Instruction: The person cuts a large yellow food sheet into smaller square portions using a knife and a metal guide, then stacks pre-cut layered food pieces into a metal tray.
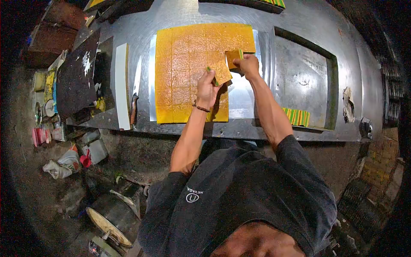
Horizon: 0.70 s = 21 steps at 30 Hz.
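A large slab of layered cake [180, 60] with a glossy orange-yellow top, scored into squares, lies on a shiny metal sheet [242, 100]. Its right front corner is gone. At that gap, my right hand [249, 67] pinches a cut piece of cake [233, 57], tilted so green and yellow layers show at its edge. My left hand [207, 89] is closed on another cake piece [222, 73], turned askew against the slab, with a bit of green at the thumb tip. My left fingers are partly hidden under that piece.
On the right, a rectangular metal tray [332, 85] holds a row of striped cake pieces [296, 117] along its near side. A knife [135, 92] and a white board [122, 88] lie left of the slab. A crumpled cloth [348, 105] is at far right.
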Tool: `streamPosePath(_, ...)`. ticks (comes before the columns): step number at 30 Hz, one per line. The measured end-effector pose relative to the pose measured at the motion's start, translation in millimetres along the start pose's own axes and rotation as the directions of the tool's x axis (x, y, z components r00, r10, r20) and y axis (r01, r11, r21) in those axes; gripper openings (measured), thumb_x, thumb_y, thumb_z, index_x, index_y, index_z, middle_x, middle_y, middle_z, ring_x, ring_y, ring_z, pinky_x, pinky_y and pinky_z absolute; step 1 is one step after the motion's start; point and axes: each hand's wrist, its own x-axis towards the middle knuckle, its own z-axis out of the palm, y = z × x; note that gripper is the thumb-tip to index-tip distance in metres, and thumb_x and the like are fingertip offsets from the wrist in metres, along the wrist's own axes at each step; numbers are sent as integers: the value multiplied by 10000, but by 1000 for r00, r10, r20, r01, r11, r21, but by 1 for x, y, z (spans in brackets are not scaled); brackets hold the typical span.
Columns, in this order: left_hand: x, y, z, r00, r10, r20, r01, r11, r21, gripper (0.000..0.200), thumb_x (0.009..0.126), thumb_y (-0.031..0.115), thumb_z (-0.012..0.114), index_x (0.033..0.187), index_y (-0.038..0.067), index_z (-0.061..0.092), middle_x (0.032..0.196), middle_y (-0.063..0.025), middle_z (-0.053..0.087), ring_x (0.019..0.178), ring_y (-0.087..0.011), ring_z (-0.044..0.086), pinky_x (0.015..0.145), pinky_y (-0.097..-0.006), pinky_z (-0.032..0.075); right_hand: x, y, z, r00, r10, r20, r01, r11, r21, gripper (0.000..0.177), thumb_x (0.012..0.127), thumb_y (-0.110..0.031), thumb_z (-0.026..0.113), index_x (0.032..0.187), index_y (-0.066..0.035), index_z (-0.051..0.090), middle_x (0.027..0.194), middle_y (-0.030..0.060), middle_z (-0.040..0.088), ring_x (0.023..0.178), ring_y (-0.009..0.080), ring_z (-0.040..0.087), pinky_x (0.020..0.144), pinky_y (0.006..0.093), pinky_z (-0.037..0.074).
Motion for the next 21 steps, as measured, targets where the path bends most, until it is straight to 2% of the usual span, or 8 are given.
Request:
streamPosePath(3, 4, -10, 13, 995, 25, -96, -16, 996, 93, 283, 1007, 240, 472, 1240, 86, 515, 1135, -55, 616, 1049, -180, 603, 866, -348, 520, -23, -1, -28, 988, -73, -137, 68, 997, -38, 463, 710, -152, 760, 1129, 14, 656, 841, 127, 715, 730, 203, 692, 650, 331, 530)
streamPosePath(5, 8, -22, 21, 988, 12, -153, 21, 977, 212, 208, 999, 182, 478, 1142, 42, 537, 1112, -69, 617, 948, -171, 617, 814, -314, 515, -58, -23, -61, 981, -194, 1, 184, 927, -325, 515, 726, -180, 746, 1194, -6, 621, 916, 173, 710, 803, 260, 700, 722, 345, 544)
streamPosePath(7, 26, -49, 10, 986, 50, -159, 18, 916, 400, 210, 974, 203, 516, 1046, 13, 568, 1008, -107, 643, 869, -193, 621, 719, -325, 494, -78, -17, -70, 977, -215, 16, 208, 923, -323, 520, 735, -208, 737, 1207, -28, 617, 998, 197, 699, 923, 314, 686, 810, 373, 534)
streamPosePath(9, 29, -58, 29, 976, 141, -167, 83, 465, 881, 259, 937, 217, 555, 1019, -27, 588, 912, -159, 651, 821, -248, 624, 695, -366, 468, -82, -1, -72, 955, -295, 34, 291, 910, -294, 522, 742, -240, 723, 1211, -36, 618, 991, 198, 699, 910, 316, 687, 806, 376, 534)
streamPosePath(11, 17, -53, 59, 970, 150, -188, 91, 494, 865, 302, 915, 228, 545, 1017, -49, 608, 877, -203, 655, 806, -307, 630, 731, -405, 471, -80, 0, -76, 979, -91, 181, 155, 912, -380, 608, 725, -378, 668, 1222, -33, 612, 1047, 212, 684, 934, 338, 675, 838, 374, 527)
streamPosePath(15, 32, -72, 44, 984, 97, -151, 97, 422, 902, 361, 941, 253, 424, 1038, -26, 633, 945, -203, 677, 865, -321, 644, 756, -417, 472, -81, -25, -90, 972, -4, 234, 107, 896, -430, 678, 695, -406, 671, 1252, -29, 590, 1091, 232, 665, 973, 353, 661, 870, 375, 519)
streamPosePath(19, 38, -66, 38, 965, -37, -261, 249, 456, 855, 447, 978, 340, 400, 1111, -27, 619, 854, -96, 659, 778, -178, 617, 700, -331, 482, -61, -31, -79, 975, 49, 219, 62, 879, -473, 776, 693, -448, 663, 1289, 30, 526, 1144, 280, 627, 1034, 388, 636, 895, 394, 508)
streamPosePath(21, 63, -91, 1, 928, -35, -370, 260, 771, 581, 555, 991, 439, 369, 982, -56, 622, 797, -132, 640, 733, -232, 601, 642, -377, 447, -49, -33, -61, 974, 32, 225, 83, 872, -483, 832, 694, -480, 660, 1303, 59, 484, 1173, 307, 600, 1067, 400, 619, 916, 418, 496)
